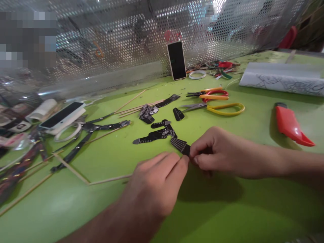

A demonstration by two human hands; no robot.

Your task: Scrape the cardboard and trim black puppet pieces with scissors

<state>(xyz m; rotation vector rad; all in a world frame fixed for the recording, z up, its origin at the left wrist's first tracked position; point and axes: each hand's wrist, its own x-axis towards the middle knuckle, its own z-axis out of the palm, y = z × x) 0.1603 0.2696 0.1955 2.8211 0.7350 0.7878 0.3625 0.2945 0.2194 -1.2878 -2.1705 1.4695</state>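
Note:
A flat black cutout piece with white line patterns (180,145), looking like a jointed puppet part, is between my hands. My right hand (217,152) is closed, thumb and index finger pinching its near end. My left hand (157,179) is closed too, fingertips pressed together at the same end; its thumb is hidden. A thin bent wooden stick (110,179) runs under the left hand, its end out of sight. Just beyond lie a black cutout with leg-like parts (157,135), a small black piece (178,114) and a patterned black cutout with a white figure (148,113).
Yellow-handled scissors (225,108), pliers with orange and red handles (212,94) and a red-handled tool (291,123) lie to the right. A phone (176,60) leans against a perforated metal screen (121,44). Sticks, black jointed strips (78,150) and a tape roll (68,132) crowd the left.

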